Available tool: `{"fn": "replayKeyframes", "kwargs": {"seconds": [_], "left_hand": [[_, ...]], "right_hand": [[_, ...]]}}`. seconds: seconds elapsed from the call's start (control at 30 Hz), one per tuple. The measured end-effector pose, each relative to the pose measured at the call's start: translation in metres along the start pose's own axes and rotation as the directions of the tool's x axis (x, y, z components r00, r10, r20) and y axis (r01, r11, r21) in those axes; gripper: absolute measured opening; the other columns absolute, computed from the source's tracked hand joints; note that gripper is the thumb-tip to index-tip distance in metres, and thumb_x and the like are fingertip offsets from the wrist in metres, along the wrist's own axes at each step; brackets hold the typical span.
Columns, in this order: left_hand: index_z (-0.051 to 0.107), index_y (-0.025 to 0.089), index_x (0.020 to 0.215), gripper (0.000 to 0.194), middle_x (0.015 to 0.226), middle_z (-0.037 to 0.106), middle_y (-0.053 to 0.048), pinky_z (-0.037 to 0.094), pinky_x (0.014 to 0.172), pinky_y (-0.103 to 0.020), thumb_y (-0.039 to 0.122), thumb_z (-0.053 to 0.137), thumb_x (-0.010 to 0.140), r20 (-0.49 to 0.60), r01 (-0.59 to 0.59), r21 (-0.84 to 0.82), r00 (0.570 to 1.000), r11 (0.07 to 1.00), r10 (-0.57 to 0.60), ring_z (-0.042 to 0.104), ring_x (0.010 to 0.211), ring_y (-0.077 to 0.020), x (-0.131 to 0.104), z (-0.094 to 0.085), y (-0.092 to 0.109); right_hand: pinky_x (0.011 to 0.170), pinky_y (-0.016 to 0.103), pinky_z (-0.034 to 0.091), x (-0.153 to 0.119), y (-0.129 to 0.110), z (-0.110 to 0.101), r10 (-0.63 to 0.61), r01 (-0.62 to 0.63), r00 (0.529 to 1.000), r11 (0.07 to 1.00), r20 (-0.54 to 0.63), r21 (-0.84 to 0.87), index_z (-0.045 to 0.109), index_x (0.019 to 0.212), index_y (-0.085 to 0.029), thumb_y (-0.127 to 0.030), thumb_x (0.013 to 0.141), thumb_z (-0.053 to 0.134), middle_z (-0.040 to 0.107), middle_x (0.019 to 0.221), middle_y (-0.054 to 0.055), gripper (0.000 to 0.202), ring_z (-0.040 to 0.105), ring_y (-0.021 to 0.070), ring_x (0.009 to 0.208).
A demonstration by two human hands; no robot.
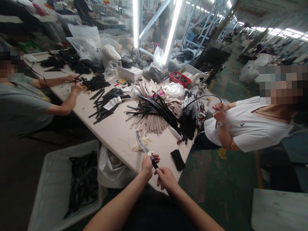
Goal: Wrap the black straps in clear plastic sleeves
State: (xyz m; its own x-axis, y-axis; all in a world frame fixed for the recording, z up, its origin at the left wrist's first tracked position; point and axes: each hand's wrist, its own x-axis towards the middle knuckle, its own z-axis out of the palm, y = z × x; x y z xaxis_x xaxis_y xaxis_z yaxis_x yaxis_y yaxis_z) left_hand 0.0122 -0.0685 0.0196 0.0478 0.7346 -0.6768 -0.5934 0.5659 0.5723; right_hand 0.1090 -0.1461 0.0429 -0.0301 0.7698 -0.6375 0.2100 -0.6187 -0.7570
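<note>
Your left hand (147,165) grips the dark strip (143,144) partway along, thumb on top, while your right hand (167,178) pinches its near end between thumb and fingers. The strip is above the near part of the bench (107,129), its far end pointing away from you over a pale, glove-like item (146,141). That far stretch looks greyer and shinier than the part between your 2 hands; whether it is a film or just glare, I cannot tell.

You seem to be lining up or working the near end, so let your left hand act as the anchor and your right hand do the fine work. Hold the short span between them straight, with light tension, as thin material like this would probably twist or crease if squeezed hard. Match both edges before pressing. Lift the free end clear of the pale item so it cannot snag. Mind the black piece (178,159) to your right, and leave the heap of black strips (160,108) undisturbed beyond.
</note>
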Motion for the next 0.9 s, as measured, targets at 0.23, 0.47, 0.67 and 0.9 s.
{"fn": "replayKeyframes", "kwargs": {"seconds": [0.23, 0.47, 0.67, 0.9], "left_hand": [[0.060, 0.019, 0.083, 0.014, 0.073, 0.067, -0.003, 0.052, 0.071, -0.029, 0.028, 0.067, 0.076, 0.030, -0.130, 0.073, 0.991, 0.989, 0.128, 0.064, 0.071, -0.0180, -0.039, -0.002, -0.031], [0.057, 0.019, 0.088, 0.018, 0.077, 0.068, -0.005, 0.040, 0.042, -0.022, 0.036, 0.058, 0.082, 0.043, 0.086, 0.020, 0.995, 0.996, -0.087, 0.064, 0.057, -0.0181, -0.039, -0.013, -0.020], [0.060, 0.017, 0.090, 0.023, 0.060, 0.062, -0.002, 0.034, 0.037, -0.021, 0.039, 0.058, 0.082, 0.056, 0.198, 0.049, 0.978, 0.979, -0.200, 0.055, 0.042, -0.0146, -0.026, -0.020, -0.024], [0.062, 0.017, 0.094, 0.019, 0.069, 0.067, -0.004, 0.046, 0.049, -0.024, 0.030, 0.060, 0.081, 0.062, 0.182, -0.002, 0.981, 0.983, -0.181, 0.064, 0.057, -0.0175, -0.019, -0.017, -0.041]], "right_hand": [[0.044, 0.022, 0.040, 0.003, -0.017, 0.005, -0.189, 0.159, 0.960, 0.975, -0.206, -0.157, 0.061, 0.068, -0.017, -0.042, 0.092, 0.047, 0.067, 0.063, 0.007, 0.038, 0.058, 0.0145, 0.048], [0.037, 0.022, 0.037, 0.002, -0.010, 0.006, -0.064, 0.064, 0.998, 0.997, -0.011, -0.031, 0.060, 0.073, -0.017, -0.040, 0.091, 0.043, 0.060, 0.051, 0.002, 0.034, 0.048, 0.0124, 0.036], [0.036, 0.021, 0.035, 0.010, 0.000, 0.007, -0.070, 0.065, 0.995, 0.995, -0.074, -0.074, 0.059, 0.068, -0.017, -0.043, 0.092, 0.042, 0.059, 0.050, 0.001, 0.040, 0.047, 0.0111, 0.036], [0.039, 0.019, 0.035, 0.017, 0.000, 0.003, -0.051, 0.033, 0.989, 0.990, -0.136, -0.134, 0.056, 0.060, -0.017, -0.044, 0.094, 0.044, 0.059, 0.050, 0.002, 0.045, 0.049, 0.0105, 0.039]]}}
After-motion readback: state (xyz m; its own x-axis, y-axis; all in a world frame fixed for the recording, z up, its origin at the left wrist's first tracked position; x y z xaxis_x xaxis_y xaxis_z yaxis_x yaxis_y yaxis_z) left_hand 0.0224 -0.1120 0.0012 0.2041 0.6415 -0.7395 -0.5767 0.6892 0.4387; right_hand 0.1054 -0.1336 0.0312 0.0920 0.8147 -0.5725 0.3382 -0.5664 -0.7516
